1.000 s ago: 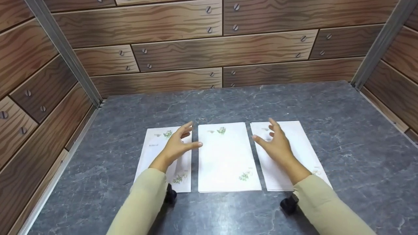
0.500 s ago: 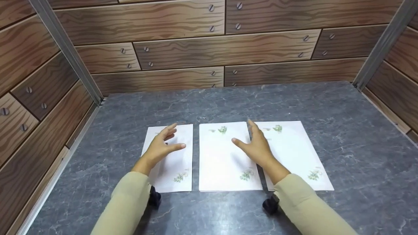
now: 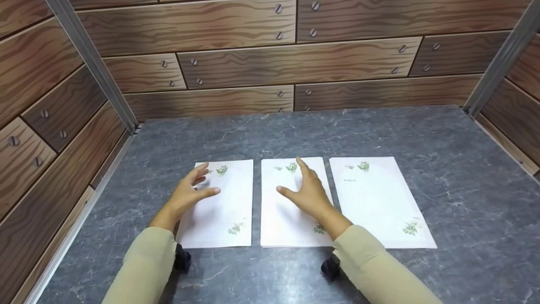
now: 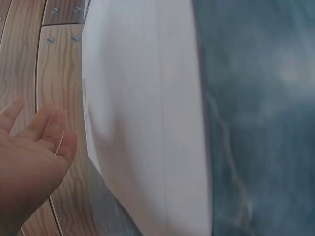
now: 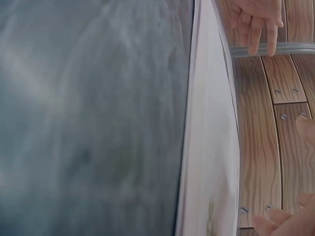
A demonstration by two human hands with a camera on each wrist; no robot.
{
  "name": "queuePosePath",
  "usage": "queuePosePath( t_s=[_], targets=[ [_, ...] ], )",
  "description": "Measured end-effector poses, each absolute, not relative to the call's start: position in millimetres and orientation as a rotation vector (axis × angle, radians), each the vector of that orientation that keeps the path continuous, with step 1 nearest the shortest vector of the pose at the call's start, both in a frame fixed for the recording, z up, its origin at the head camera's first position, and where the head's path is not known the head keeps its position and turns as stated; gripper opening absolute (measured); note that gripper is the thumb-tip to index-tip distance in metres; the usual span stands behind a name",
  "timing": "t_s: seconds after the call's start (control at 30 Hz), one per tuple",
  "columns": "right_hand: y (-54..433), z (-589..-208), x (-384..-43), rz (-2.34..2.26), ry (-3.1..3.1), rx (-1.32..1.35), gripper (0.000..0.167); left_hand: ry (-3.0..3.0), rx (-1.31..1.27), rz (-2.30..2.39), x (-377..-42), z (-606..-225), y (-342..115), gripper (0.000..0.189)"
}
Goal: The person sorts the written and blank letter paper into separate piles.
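Observation:
Three white sheets of stationery paper with small green plant prints lie side by side: a left sheet (image 3: 234,198), a middle sheet (image 3: 276,219) and a right sheet (image 3: 375,202). Over the left sheet's outer side hovers my left hand (image 3: 187,194), thumb out and fingers relaxed, holding nothing. My right hand (image 3: 310,194) is over the middle sheet in a similar pose, its palm facing the other hand. In the left wrist view, my left hand's fingers (image 4: 47,128) spread loosely beside the paper (image 4: 147,118). Layered edges show on the paper (image 5: 209,123) in the right wrist view.
The sheets rest on a dark grey marbled table (image 3: 219,139). Wood-patterned walls (image 3: 236,67) enclose its back and sides, with grey metal posts (image 3: 95,63) at the corners. A black wrist device (image 3: 331,268) sits under the right sleeve, another under the left.
Both hands have moved left: the right from over the right sheet to over the middle one, the left toward the left sheet's outer edge. The sheets stay in place.

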State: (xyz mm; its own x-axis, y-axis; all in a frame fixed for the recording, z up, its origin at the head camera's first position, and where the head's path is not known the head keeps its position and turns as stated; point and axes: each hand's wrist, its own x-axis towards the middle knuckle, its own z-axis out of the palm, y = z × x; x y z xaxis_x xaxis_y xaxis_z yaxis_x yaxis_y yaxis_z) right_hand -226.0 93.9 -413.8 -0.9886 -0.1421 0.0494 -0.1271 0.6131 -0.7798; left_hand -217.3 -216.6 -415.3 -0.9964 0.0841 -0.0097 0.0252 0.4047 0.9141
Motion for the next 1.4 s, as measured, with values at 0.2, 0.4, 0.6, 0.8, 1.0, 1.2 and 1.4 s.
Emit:
queuePosePath(
  t_s=[0.2, 0.4, 0.6, 0.8, 1.0, 1.2, 1.4],
  targets=[
    [76, -417, -221, -1.315, 2.805, -0.274, 0.099, 2.56, 0.101, 1.666, -213, -418, -233, 0.086],
    [61, -419, -217, -1.268, 2.8, -0.356, 0.101, 2.576, 0.079, 1.596, -210, -420, -245, 0.086],
    [50, -420, -215, -1.179, 2.79, -0.421, 0.105, 2.606, 0.047, 1.534, -207, -420, -255, 0.089],
    [41, -422, -213, -1.132, 2.761, -0.494, 0.109, 2.634, 0.102, 1.458, -203, -423, -266, 0.096],
    [35, -423, -213, -1.081, 2.726, -0.575, 0.111, 2.684, 0.234, 1.34, -199, -426, -277, 0.101],
    [32, -424, -214, -1.021, 2.687, -0.645, 0.114, 2.701, 0.307, 1.27, -197, -428, -284, 0.099],
    [32, -425, -217, -0.965, 2.67, -0.73, 0.114, 2.706, 0.375, 1.232, -195, -429, -288, 0.098]
  ],
)
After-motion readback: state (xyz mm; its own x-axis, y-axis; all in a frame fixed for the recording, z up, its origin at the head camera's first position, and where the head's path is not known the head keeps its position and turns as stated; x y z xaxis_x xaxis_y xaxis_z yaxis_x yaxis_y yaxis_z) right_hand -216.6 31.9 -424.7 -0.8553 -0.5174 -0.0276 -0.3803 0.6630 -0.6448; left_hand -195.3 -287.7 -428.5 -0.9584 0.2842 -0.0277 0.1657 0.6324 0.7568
